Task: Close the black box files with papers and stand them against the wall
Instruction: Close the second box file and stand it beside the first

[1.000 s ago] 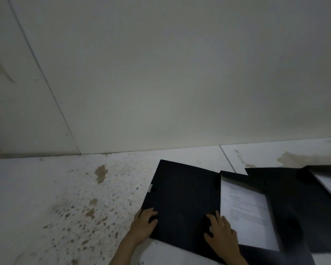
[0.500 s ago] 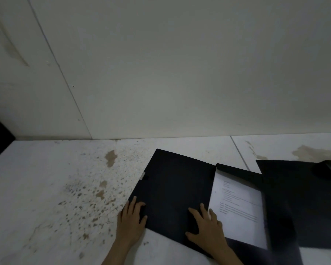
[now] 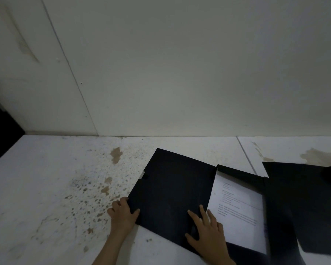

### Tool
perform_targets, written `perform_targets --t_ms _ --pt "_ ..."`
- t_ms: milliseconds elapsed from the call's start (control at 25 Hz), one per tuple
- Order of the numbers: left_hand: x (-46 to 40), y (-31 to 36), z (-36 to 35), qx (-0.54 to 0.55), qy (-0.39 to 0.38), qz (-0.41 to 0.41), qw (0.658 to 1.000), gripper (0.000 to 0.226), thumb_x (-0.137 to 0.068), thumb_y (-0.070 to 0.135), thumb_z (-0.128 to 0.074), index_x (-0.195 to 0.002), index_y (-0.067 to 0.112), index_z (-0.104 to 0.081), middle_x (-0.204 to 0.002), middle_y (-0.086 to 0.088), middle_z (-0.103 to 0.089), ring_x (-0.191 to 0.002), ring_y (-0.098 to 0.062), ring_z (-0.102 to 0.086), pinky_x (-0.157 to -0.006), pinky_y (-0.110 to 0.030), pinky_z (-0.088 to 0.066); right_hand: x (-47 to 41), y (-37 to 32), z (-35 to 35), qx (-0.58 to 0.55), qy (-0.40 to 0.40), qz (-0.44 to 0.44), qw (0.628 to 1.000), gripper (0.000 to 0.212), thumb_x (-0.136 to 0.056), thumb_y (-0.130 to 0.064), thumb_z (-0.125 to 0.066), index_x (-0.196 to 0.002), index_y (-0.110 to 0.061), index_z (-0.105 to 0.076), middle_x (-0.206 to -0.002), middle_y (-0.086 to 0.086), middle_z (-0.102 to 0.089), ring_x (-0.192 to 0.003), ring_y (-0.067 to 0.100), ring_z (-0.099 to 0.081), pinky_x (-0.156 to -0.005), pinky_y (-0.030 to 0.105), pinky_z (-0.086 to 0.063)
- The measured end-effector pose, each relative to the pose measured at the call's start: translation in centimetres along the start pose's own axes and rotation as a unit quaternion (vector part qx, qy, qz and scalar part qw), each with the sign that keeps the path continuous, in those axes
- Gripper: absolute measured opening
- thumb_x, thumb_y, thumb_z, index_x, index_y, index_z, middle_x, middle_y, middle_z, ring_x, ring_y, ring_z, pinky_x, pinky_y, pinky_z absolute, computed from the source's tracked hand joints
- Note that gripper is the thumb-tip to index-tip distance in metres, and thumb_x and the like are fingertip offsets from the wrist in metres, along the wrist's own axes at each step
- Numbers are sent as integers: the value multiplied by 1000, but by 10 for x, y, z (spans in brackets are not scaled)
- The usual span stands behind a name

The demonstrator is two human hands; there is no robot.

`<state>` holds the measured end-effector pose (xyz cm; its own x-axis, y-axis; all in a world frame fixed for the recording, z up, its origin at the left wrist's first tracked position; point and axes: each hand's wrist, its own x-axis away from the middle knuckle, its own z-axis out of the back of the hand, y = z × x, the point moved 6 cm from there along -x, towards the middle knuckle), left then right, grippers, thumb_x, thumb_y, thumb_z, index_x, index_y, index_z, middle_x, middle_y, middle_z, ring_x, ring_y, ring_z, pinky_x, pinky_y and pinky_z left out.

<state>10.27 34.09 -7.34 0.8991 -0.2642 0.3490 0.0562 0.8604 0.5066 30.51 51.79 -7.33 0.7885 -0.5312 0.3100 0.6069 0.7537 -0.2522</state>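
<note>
An open black box file lies flat on the white floor, its lid point(image 3: 172, 190) spread to the left and a printed white paper point(image 3: 237, 211) in its tray on the right. My left hand point(image 3: 123, 212) grips the lid's near left corner, fingers curled under the edge. My right hand point(image 3: 206, 232) rests flat, fingers spread, on the lid next to the paper. A second black box file point(image 3: 304, 203) lies open further right, partly cut off by the frame.
The pale wall point(image 3: 180, 73) meets the floor just behind the files. A black object point(image 3: 0, 134) leans at the far left by the wall. The floor point(image 3: 65, 188) is white with brown stains.
My left hand has slid from on top of the lid to its left corner and curled around the edge. The view has shifted left, revealing the black object by the wall.
</note>
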Motion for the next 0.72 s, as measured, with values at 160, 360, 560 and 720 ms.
perform_targets --t_ms 160,360,560,720 --pt "-5 -16 13 219 -55 62 972 44 -89 20 -60 -126 0 -50 -127 -21 -57 -112 -33 -54 -99 -40 -44 4 1 2 -4 4 16 1000 69 -84 -62 -40 -142 -47 -7 -160 0 6 -147 19 2 -115 38 -16" --pt "16 1 42 403 -71 43 912 14 -83 15 -67 -95 8 -66 -103 -16 -70 -86 -23 -66 -71 -31 -54 5 -10 6 4 -59 53 997 92 -72 -77 -41 -146 -39 -1 -159 -3 11 -147 16 7 -117 43 -8" --pt "49 46 78 468 -6 -38 883 10 -79 9 -70 -86 14 -64 -83 -4 -71 -65 -11 -72 -49 -21 -56 12 -55 19 -62 -94 129 985 88 -84 -49 -52 -146 -34 9 -160 -2 9 -146 22 -14 -114 38 -28" --pt "70 84 115 469 57 -117 874 8 -82 11 -67 -87 15 -63 -84 -4 -70 -64 -11 -71 -46 -18 -55 18 -86 35 -118 -67 155 979 88 -88 -44 -48 -143 -35 20 -159 -5 7 -136 23 -36 -106 34 -38"
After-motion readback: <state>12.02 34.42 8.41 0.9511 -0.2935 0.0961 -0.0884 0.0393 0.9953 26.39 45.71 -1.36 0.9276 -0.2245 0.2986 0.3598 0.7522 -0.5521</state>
